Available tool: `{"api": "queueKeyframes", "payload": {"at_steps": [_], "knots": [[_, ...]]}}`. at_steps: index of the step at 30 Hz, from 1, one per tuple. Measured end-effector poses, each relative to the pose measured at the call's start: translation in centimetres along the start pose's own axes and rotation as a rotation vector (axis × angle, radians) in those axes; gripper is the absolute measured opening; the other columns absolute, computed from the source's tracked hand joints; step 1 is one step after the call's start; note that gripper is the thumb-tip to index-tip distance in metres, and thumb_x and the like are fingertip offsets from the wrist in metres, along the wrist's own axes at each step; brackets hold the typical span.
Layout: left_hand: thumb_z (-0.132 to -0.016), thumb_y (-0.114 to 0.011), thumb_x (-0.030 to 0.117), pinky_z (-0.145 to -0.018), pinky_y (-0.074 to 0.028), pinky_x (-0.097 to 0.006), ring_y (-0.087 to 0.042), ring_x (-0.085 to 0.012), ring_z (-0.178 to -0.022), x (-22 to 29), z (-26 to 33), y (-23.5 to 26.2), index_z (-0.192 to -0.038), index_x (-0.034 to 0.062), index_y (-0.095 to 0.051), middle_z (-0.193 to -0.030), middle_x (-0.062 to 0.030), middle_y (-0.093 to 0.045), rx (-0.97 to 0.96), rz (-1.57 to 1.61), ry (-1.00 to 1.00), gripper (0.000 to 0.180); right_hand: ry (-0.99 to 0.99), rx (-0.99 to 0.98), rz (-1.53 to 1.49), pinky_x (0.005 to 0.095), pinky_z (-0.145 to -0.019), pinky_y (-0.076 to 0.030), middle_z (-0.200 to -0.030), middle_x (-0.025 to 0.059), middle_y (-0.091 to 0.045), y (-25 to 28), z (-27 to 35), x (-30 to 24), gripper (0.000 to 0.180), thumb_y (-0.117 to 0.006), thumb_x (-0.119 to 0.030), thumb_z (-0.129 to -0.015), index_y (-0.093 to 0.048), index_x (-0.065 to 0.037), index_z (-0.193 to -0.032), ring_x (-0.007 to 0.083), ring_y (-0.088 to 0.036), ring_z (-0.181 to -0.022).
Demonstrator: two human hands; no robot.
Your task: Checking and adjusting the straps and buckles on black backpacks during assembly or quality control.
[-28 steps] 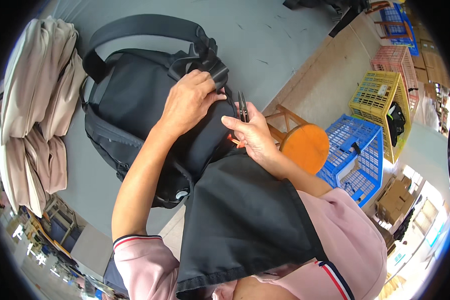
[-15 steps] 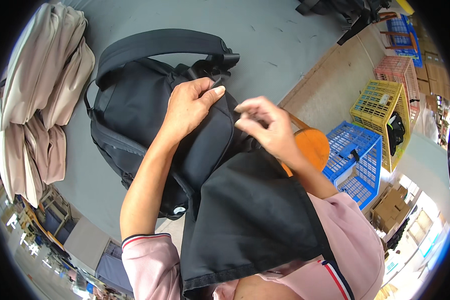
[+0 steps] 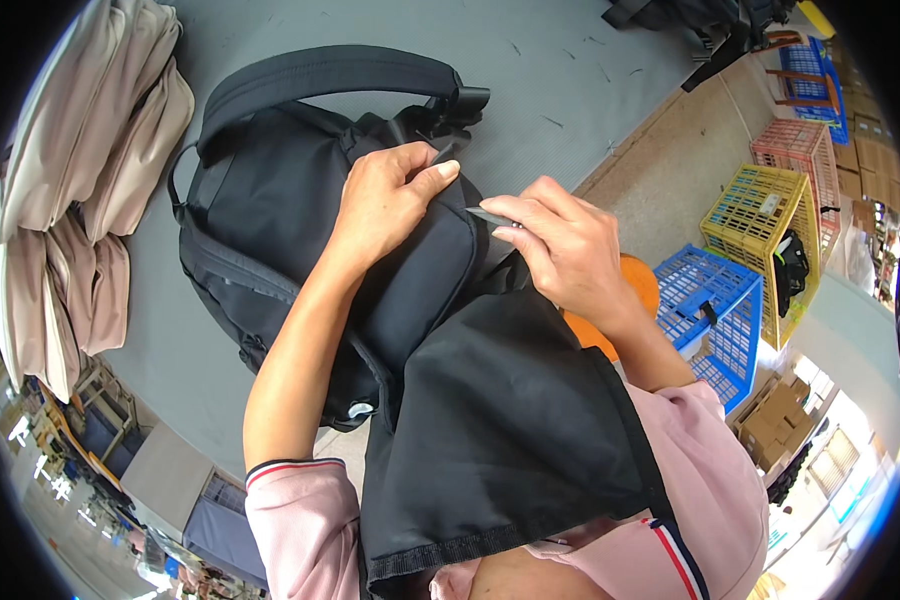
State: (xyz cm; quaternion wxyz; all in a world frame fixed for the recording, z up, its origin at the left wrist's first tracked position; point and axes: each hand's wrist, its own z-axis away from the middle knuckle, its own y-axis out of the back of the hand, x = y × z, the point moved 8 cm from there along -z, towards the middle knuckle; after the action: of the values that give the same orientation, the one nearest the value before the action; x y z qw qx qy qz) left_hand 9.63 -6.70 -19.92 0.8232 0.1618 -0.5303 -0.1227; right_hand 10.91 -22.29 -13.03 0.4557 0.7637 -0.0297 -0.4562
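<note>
Our left hand (image 3: 385, 205) presses flat on the black backpack (image 3: 300, 230), holding nothing; right hand (image 3: 560, 250) pinches small snips (image 3: 490, 214) w/ blades near fabric — a slip could nick it.

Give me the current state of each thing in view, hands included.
Black backpack: lying on the grey table, left hand pressing on it.
Left hand: flat on backpack.
Right hand: pinching a small metal tool.
Beige fabric stack: piled at table's left.
Blue crate: on floor.
</note>
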Motion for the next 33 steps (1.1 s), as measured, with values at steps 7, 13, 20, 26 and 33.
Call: {"api": "queueKeyframes", "payload": {"at_steps": [7,13,20,26,33], "knots": [[-0.089,-0.059,0.028,-0.065,-0.04,-0.027,-0.05,-0.0093,-0.067,-0.5,0.5,-0.4,-0.083,0.0016,-0.061,-0.071,-0.002,-0.058,-0.034,0.331,-0.023,0.027,-0.172,-0.087,-0.198,0.0276,-0.058,-0.045,-0.077,0.0069,-0.058,-1.0,1.0,1.9,0.023,-0.066,0.0,-0.074,-0.067,-0.004,-0.096,0.0166,-0.055,-0.064],[-0.093,-0.052,0.03,-0.083,-0.038,-0.026,-0.053,-0.0104,-0.084,-0.1,1.6,-0.1,-0.082,0.0038,-0.059,-0.081,-0.0031,-0.06,-0.006,0.699,-0.073,0.029,-0.137,0.031,-0.371,0.0274,-0.054,-0.044,-0.077,0.004,-0.058,-0.6,1.2,1.8,0.024,-0.069,-0.005,-0.073,-0.067,-0.009,-0.097,0.0166,-0.055,-0.06],[-0.089,-0.045,0.017,-0.084,-0.04,-0.028,-0.055,-0.0138,-0.084,-0.3,2.4,0.2,-0.09,0.0004,-0.057,-0.086,-0.0057,-0.059,-0.034,0.812,-0.153,0.021,-0.114,0.077,-0.428,0.0255,-0.058,-0.044,-0.08,0.0057,-0.057,-0.5,0.8,1.8,0.023,-0.069,-0.004,-0.075,-0.066,-0.006,-0.098,0.0149,-0.055,-0.066],[-0.081,-0.043,-0.003,-0.074,-0.039,-0.021,-0.048,-0.0062,-0.078,0.1,4.5,-0.3,-0.1,-0.0006,-0.063,-0.097,-0.0036,-0.062,0.086,0.672,-0.096,0.027,-0.518,0.004,-0.955,0.0177,-0.049,-0.032,-0.084,0.0002,-0.046,-3.7,-1.0,6.2,0.026,-0.063,-0.008,-0.084,-0.057,0.001,-0.108,0.0025,-0.039,-0.056],[-0.08,-0.039,-0.009,-0.084,-0.044,-0.026,-0.06,-0.0186,-0.093,3.1,6.5,0.0,-0.095,-0.0023,-0.064,-0.099,-0.0094,-0.062,0.215,0.357,-0.264,0.03,-0.453,0.171,-1.05,0.0158,-0.043,-0.029,-0.096,0.0011,-0.052,-3.5,-6.6,7.4,0.038,-0.063,-0.02,-0.086,-0.051,-0.002,-0.118,0.0015,-0.035,-0.048]]}}
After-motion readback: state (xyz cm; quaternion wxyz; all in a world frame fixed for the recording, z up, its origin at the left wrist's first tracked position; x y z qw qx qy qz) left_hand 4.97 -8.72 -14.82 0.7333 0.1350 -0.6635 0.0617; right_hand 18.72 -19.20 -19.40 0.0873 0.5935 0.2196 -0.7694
